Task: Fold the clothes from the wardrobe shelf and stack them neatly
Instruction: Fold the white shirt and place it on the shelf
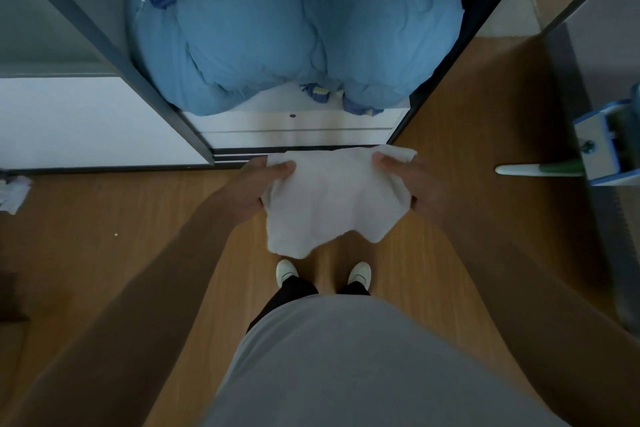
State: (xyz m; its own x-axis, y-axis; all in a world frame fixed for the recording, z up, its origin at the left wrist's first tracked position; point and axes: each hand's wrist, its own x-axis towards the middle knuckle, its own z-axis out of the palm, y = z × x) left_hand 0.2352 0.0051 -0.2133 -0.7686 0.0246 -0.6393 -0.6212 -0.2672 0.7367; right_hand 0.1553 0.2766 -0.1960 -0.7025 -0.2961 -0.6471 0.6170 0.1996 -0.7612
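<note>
We hold a white garment point(329, 198) in the air before the wardrobe point(298, 128), left hand point(258, 189) and right hand point(407, 184) each gripping a top corner. It hangs unfolded; no stack shows, so most work seems left.

Arms stretched forward, left grip point(264, 185) and right grip point(404, 181) each pinch the white cloth point(332, 199).

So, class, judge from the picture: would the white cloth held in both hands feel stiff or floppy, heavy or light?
Probably floppy: the white cloth sags and creases between the left hand and right hand. Likely light, since a grip at each top corner seems to carry it.
</note>
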